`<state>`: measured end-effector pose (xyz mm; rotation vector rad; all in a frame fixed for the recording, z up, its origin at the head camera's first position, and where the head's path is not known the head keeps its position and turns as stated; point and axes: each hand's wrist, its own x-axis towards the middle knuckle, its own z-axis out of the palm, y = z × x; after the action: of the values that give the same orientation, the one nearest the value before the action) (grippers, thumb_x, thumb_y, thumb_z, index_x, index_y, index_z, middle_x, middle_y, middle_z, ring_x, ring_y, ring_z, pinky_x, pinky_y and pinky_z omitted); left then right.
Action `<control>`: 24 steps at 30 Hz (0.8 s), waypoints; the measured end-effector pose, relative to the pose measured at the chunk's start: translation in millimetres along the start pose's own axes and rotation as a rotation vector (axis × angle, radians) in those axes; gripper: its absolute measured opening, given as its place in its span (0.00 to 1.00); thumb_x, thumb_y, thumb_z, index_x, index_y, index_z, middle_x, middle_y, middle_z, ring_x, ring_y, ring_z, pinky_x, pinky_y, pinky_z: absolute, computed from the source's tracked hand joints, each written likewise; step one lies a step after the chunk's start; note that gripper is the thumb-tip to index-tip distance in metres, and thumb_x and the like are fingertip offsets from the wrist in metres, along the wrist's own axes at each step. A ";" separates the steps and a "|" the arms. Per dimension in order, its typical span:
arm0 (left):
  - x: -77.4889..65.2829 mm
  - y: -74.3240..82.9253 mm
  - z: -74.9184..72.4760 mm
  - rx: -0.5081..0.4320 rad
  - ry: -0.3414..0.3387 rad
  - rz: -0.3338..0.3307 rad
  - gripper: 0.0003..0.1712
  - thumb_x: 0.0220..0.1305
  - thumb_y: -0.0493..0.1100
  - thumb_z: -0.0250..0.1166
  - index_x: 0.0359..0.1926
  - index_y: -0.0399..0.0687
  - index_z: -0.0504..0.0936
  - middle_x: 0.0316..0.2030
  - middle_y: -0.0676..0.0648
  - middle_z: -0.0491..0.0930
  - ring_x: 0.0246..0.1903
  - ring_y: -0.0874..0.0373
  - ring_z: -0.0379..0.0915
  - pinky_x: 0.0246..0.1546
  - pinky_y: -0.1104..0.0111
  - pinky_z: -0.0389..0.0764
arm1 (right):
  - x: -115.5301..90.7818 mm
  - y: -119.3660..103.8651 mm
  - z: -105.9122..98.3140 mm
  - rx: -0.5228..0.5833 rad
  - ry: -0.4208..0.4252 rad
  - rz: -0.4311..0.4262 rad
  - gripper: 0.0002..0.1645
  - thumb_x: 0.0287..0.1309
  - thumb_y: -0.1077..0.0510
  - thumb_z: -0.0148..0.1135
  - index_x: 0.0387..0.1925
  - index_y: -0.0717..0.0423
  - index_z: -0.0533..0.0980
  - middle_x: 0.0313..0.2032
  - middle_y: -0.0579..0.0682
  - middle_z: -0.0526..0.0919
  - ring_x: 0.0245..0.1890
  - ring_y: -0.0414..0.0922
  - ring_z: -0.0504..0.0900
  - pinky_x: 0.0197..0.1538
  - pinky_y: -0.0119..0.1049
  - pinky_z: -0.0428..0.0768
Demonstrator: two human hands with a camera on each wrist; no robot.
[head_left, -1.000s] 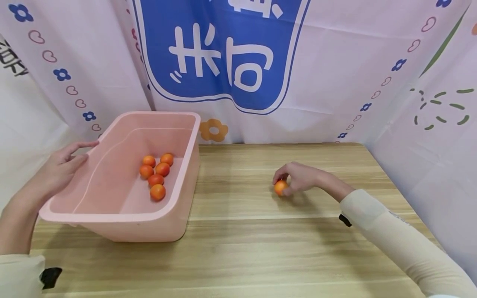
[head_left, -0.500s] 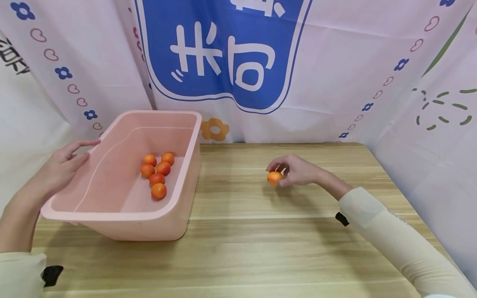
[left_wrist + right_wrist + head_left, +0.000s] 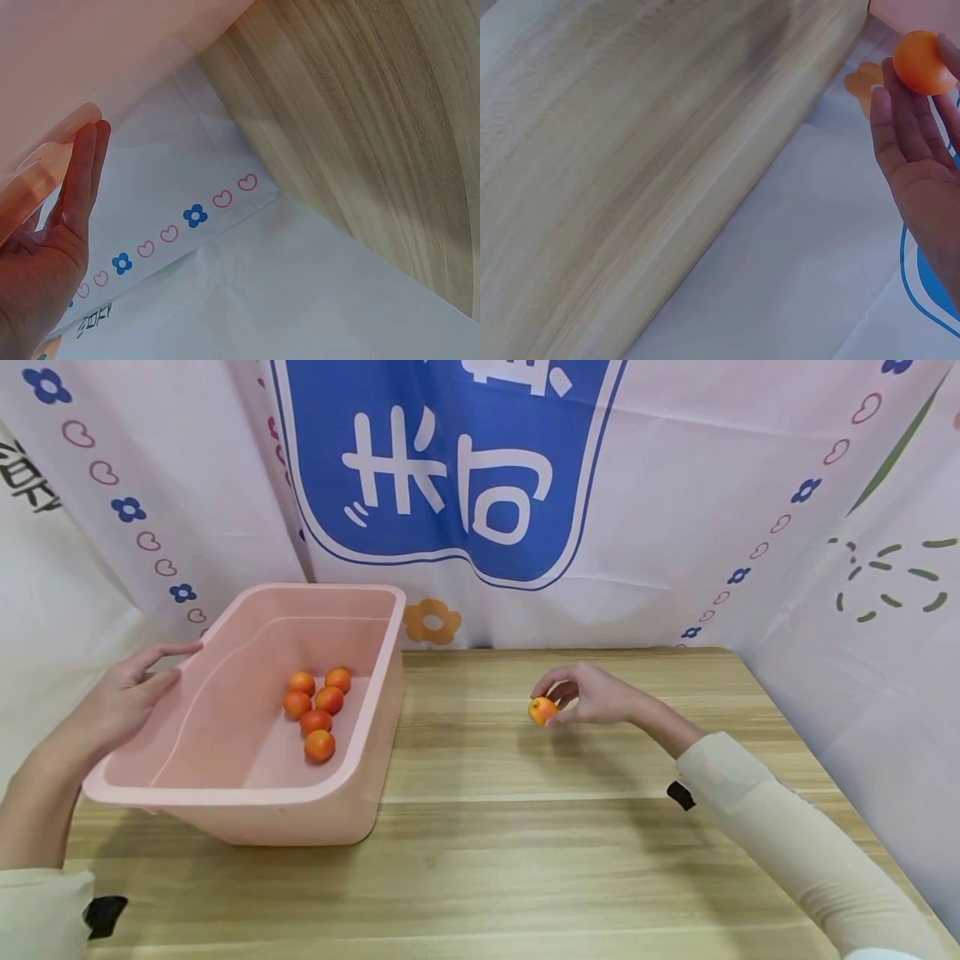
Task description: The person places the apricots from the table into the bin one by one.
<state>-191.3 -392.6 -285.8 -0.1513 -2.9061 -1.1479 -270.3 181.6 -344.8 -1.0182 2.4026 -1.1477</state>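
In the head view, my right hand (image 3: 596, 695) pinches a small round orange fruit (image 3: 542, 711) with a reddish blush between thumb and fingertips, just above the wooden table. The right wrist view shows the same fruit (image 3: 922, 63) at the fingertips of the right hand (image 3: 922, 165). On the left, a pink plastic bin (image 3: 390, 693) has several similar orange-red fruits (image 3: 316, 722) on its floor. My left hand (image 3: 120, 702) grips the bin's left rim. From the left wrist camera, the fingers of that hand (image 3: 56, 247) lie along the outside of the bin wall.
A wood-grain table (image 3: 480, 860) carries the bin and ends at a printed cloth backdrop (image 3: 645, 527) behind it. White cloth (image 3: 885, 693) also hangs along the right side. Table surface lies between the bin and the right hand.
My right hand has raised the fruit off the table and moved it slightly left and away from me. The left hand and the bin stay in place.
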 end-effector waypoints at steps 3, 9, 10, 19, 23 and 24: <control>-0.4 0.4 0.1 0.000 -0.001 -0.006 0.24 0.85 0.45 0.40 0.60 0.91 0.63 0.69 0.15 0.54 0.35 0.83 0.68 0.30 0.76 0.77 | 2.6 -5.0 -1.7 0.007 0.005 0.003 0.23 0.54 0.66 0.79 0.51 0.67 0.81 0.47 0.58 0.87 0.45 0.52 0.87 0.52 0.45 0.85; -0.3 0.0 0.4 -0.018 -0.002 -0.005 0.25 0.85 0.44 0.40 0.57 0.92 0.63 0.69 0.14 0.54 0.35 0.83 0.70 0.30 0.76 0.78 | 9.7 -9.4 -4.2 0.008 0.017 -0.039 0.22 0.58 0.65 0.76 0.53 0.69 0.81 0.47 0.58 0.88 0.45 0.51 0.87 0.51 0.41 0.85; -0.2 -0.6 0.5 -0.023 -0.002 -0.003 0.25 0.85 0.44 0.40 0.57 0.92 0.63 0.69 0.14 0.54 0.35 0.82 0.70 0.30 0.76 0.78 | 11.1 -10.3 -4.6 0.012 0.021 -0.049 0.23 0.58 0.66 0.75 0.54 0.70 0.81 0.48 0.59 0.88 0.46 0.52 0.87 0.51 0.42 0.86; 1.7 -5.6 1.3 -0.010 0.018 0.027 0.24 0.84 0.43 0.42 0.57 0.91 0.65 0.69 0.15 0.54 0.36 0.84 0.67 0.31 0.79 0.75 | 25.5 -24.8 -8.6 0.047 0.040 -0.069 0.24 0.56 0.71 0.70 0.55 0.74 0.79 0.48 0.63 0.86 0.47 0.55 0.86 0.53 0.44 0.85; 1.2 -5.4 0.5 -0.010 0.010 0.015 0.24 0.84 0.43 0.41 0.58 0.91 0.65 0.68 0.14 0.55 0.35 0.83 0.68 0.31 0.78 0.76 | 34.0 -33.8 -10.2 0.053 0.037 -0.057 0.22 0.57 0.71 0.71 0.54 0.71 0.80 0.48 0.61 0.86 0.46 0.54 0.86 0.53 0.43 0.85; 1.0 -5.0 0.4 -0.014 0.008 0.013 0.25 0.84 0.43 0.41 0.58 0.91 0.65 0.68 0.14 0.56 0.34 0.83 0.70 0.30 0.77 0.77 | 36.1 -36.2 -10.3 0.052 0.036 -0.057 0.22 0.57 0.70 0.72 0.54 0.71 0.80 0.48 0.61 0.86 0.46 0.53 0.86 0.53 0.42 0.85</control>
<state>-192.7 -395.8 -289.5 -0.1660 -2.8862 -1.1646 -284.2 146.3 -309.0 -1.0652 2.3723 -1.2518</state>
